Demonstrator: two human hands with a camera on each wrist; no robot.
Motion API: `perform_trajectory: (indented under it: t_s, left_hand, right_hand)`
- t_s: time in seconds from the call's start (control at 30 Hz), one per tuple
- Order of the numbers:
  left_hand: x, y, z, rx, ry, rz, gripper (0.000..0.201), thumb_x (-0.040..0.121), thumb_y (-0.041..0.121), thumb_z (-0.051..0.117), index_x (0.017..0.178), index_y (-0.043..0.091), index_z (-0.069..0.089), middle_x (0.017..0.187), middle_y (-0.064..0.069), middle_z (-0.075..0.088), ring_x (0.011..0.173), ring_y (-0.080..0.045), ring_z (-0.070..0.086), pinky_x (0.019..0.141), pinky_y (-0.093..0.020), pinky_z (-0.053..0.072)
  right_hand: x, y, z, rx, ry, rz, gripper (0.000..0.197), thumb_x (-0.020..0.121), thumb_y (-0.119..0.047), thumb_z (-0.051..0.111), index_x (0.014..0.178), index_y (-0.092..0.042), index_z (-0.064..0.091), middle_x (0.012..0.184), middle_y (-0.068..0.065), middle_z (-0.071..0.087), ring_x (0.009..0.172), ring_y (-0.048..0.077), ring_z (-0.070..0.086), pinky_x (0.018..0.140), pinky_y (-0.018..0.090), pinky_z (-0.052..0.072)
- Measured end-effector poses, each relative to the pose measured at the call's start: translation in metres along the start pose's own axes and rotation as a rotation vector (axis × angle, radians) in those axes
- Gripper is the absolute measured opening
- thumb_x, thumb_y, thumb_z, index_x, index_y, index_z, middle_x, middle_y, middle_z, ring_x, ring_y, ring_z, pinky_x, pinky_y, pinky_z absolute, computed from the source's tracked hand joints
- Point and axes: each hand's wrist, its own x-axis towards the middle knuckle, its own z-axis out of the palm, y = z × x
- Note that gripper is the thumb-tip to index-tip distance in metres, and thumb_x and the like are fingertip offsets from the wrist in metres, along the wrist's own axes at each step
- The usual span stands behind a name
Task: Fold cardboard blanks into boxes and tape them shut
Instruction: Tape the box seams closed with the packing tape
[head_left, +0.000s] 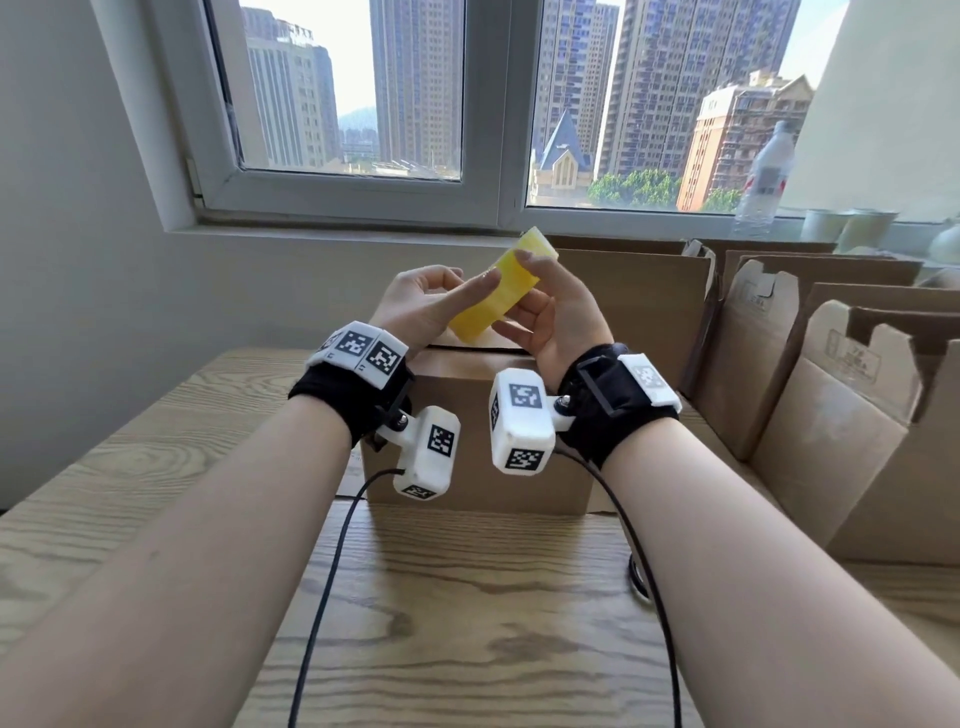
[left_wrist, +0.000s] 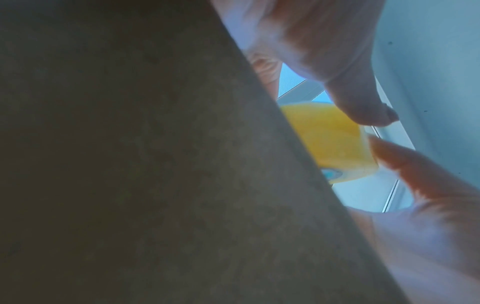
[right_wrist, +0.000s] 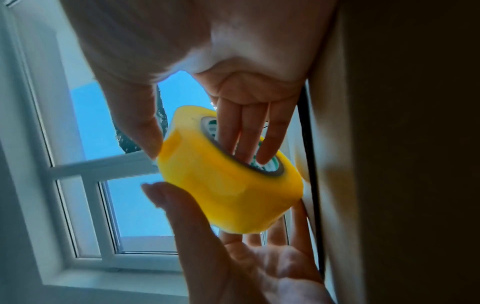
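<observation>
A yellow tape roll (head_left: 493, 293) is held up in the air above a folded cardboard box (head_left: 467, 415) on the table. My right hand (head_left: 550, 322) grips the roll: in the right wrist view its fingers (right_wrist: 246, 133) reach into the core of the tape roll (right_wrist: 228, 181) and the thumb presses on the outer winding. My left hand (head_left: 431, 301) is at the roll's left side, with a straight index finger lying on the yellow surface and the other fingers stretched under it. In the left wrist view the box wall (left_wrist: 130, 164) hides most of the tape roll (left_wrist: 330, 139).
Flat cardboard blanks (head_left: 789, 364) lean in a row at the right, and another blank (head_left: 634, 301) stands behind the box. A plastic bottle (head_left: 766, 176) and cups (head_left: 852, 228) are on the window sill. The wooden table (head_left: 467, 613) lies in front, crossed by two black cables.
</observation>
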Motion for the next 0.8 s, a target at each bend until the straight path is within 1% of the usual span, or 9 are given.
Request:
perform_trajectory:
  t_s: [0.1,0.17,0.23,0.3,0.4,0.47,0.57,0.7,0.8]
  left_hand:
    - [-0.0005,0.0013,0.0015,-0.049,0.015,-0.007,0.050,0.058,0.068,0.075,0.063,0.021,0.058,0.076,0.009,0.070,0.066,-0.009,0.061,0.067,-0.028,0.050]
    - [-0.0011,0.0008,0.0022,-0.054,0.020,0.014,0.047,0.065,0.064,0.073,0.065,0.020,0.057,0.062,0.014,0.061,0.059,-0.008,0.055,0.061,-0.025,0.045]
    - [-0.0013,0.0000,0.0011,-0.045,0.020,0.023,0.054,0.065,0.067,0.075,0.070,0.016,0.059,0.068,0.009,0.061,0.064,-0.012,0.055,0.066,-0.029,0.047]
    - [-0.0019,0.0009,0.0001,-0.034,0.009,0.000,0.066,0.051,0.075,0.079,0.077,0.017,0.064,0.081,0.001,0.065,0.077,-0.017,0.059,0.082,-0.038,0.053]
    - [-0.0034,0.0040,0.0002,-0.003,-0.024,-0.017,0.060,0.039,0.073,0.082,0.075,0.027,0.070,0.094,0.007,0.067,0.096,-0.022,0.066,0.103,-0.045,0.047]
    - [-0.0028,0.0035,-0.0001,0.025,-0.031,-0.020,0.055,0.039,0.072,0.081,0.073,0.030,0.071,0.096,0.012,0.066,0.108,-0.023,0.065,0.106,-0.044,0.045]
    - [-0.0028,0.0032,0.0001,0.003,-0.044,-0.039,0.065,0.035,0.078,0.082,0.075,0.028,0.070,0.098,0.006,0.065,0.098,-0.017,0.061,0.106,-0.048,0.044]
    - [-0.0042,0.0050,0.0018,-0.049,-0.045,-0.028,0.065,0.049,0.066,0.081,0.087,0.015,0.066,0.099,0.005,0.068,0.092,-0.015,0.066,0.101,-0.047,0.050]
    - [-0.0056,0.0056,0.0018,-0.071,-0.038,-0.017,0.068,0.055,0.062,0.080,0.094,0.009,0.067,0.100,-0.007,0.072,0.096,-0.021,0.070,0.100,-0.048,0.051]
  right_hand:
    - [-0.0012,0.0025,0.0006,-0.102,-0.075,-0.037,0.012,0.081,-0.014,0.070,0.092,-0.010,0.069,0.088,0.007,0.072,0.078,0.019,0.069,0.077,0.031,0.055]
    - [0.0003,0.0025,0.0000,-0.098,-0.067,-0.036,0.010,0.086,-0.012,0.068,0.095,-0.009,0.068,0.085,0.006,0.073,0.075,0.018,0.070,0.074,0.030,0.055]
    - [0.0007,0.0014,0.0001,-0.031,-0.045,-0.012,0.010,0.087,-0.015,0.068,0.096,-0.010,0.068,0.083,0.006,0.073,0.071,0.017,0.069,0.070,0.028,0.056]
    - [0.0012,-0.0003,-0.0013,0.081,-0.002,0.027,0.016,0.089,-0.020,0.066,0.100,-0.009,0.067,0.085,0.008,0.072,0.071,0.018,0.069,0.070,0.027,0.057]
    - [0.0034,-0.0029,-0.0054,0.243,0.063,0.063,0.034,0.089,-0.030,0.066,0.112,-0.005,0.061,0.088,0.011,0.072,0.078,0.022,0.069,0.082,0.030,0.057]
    - [0.0042,-0.0029,-0.0055,0.262,0.085,0.075,0.041,0.088,-0.035,0.067,0.115,-0.004,0.061,0.089,0.012,0.072,0.080,0.023,0.069,0.083,0.031,0.057]
    - [0.0039,-0.0017,-0.0043,0.228,0.079,0.071,0.049,0.086,-0.038,0.072,0.122,-0.005,0.063,0.095,0.011,0.073,0.079,0.021,0.070,0.072,0.028,0.057]
    - [0.0010,-0.0030,-0.0044,0.163,-0.009,0.041,0.020,0.088,-0.025,0.071,0.096,-0.008,0.067,0.088,0.008,0.074,0.078,0.017,0.070,0.078,0.027,0.056]
    - [-0.0001,-0.0012,-0.0042,0.028,-0.046,-0.003,0.012,0.086,-0.017,0.073,0.093,-0.009,0.068,0.089,0.004,0.074,0.078,0.013,0.069,0.081,0.027,0.052]
